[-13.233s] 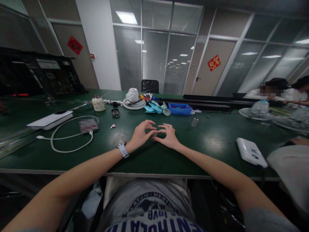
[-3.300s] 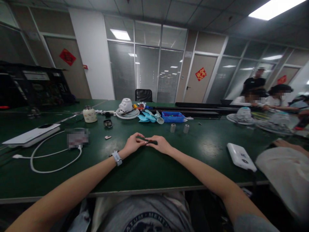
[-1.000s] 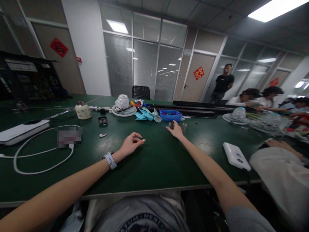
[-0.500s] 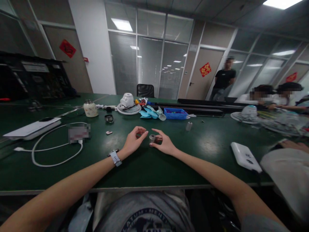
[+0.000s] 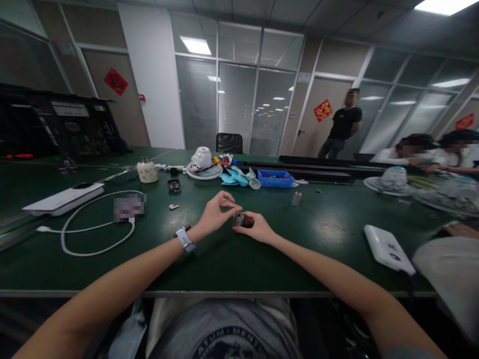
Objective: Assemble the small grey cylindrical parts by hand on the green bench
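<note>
My right hand (image 5: 256, 227) is closed round a small grey cylinder (image 5: 239, 219), held just above the green table (image 5: 224, 259). My left hand (image 5: 217, 213) hovers right beside it, thumb and fingertips pinched together over the cylinder's top; whether anything sits in that pinch is too small to see. A grey watch (image 5: 184, 238) is on my left wrist. A second small grey cylinder (image 5: 296, 198) stands farther back to the right.
A white cable (image 5: 93, 247) and a white flat device (image 5: 63, 198) lie at left. A white fan base (image 5: 204, 164), blue fan blades (image 5: 239, 178), a blue tray (image 5: 277, 178) and a jar (image 5: 146, 170) sit behind. A white box (image 5: 389, 248) lies right. Other people sit at far right; one stands by the door.
My right hand reached out to the grey cylinders, took one and brought it back to the left hand. Both hands have now drawn closer together.
</note>
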Tool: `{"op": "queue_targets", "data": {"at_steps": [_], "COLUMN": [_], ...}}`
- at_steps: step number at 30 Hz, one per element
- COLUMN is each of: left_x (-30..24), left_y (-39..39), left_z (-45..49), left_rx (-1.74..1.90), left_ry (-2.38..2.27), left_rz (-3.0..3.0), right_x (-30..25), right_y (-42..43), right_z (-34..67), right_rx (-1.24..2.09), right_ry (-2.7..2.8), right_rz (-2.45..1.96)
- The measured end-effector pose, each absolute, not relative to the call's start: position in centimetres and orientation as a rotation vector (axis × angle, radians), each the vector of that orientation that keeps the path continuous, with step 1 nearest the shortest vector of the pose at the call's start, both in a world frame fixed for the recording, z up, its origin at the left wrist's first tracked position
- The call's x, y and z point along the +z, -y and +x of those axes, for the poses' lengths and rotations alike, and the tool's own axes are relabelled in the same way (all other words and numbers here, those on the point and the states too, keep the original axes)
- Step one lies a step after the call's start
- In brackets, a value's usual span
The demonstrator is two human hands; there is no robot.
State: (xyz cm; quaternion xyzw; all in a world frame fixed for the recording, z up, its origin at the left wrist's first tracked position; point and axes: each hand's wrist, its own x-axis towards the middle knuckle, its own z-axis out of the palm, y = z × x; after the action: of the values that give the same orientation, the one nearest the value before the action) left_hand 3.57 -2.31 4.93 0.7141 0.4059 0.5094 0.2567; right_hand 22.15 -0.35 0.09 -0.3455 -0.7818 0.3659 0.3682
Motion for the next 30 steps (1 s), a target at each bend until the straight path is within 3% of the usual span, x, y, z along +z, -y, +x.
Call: {"op": "queue_targets", "data": {"at_steps": [4, 12, 23, 30], "left_x": [5.5, 0.4, 0.6, 0.3], "left_y": [2.4, 0.5, -0.1, -0.3], "left_z": [1.2, -1.8, -1.3, -1.4], "left_rx": [1.411, 0.864, 1.235, 1.265], "left_ry": [-1.135, -1.038, -1.548, -1.543], "left_rz": [1.869, 1.903, 1.575, 1.605], "right_x": [0.3, 0.2, 0.3, 0.7], "right_y": [0.4, 0.3, -1.3, -8.6], "right_z": [22.2, 22.3, 23.7, 30.4], "right_rx": [0.972, 0.933, 0.963, 0.45], "right_ry": [1.988, 1.958, 1.811, 1.599], "right_rz": [-0.913, -0.98, -0.973, -1.268]}}
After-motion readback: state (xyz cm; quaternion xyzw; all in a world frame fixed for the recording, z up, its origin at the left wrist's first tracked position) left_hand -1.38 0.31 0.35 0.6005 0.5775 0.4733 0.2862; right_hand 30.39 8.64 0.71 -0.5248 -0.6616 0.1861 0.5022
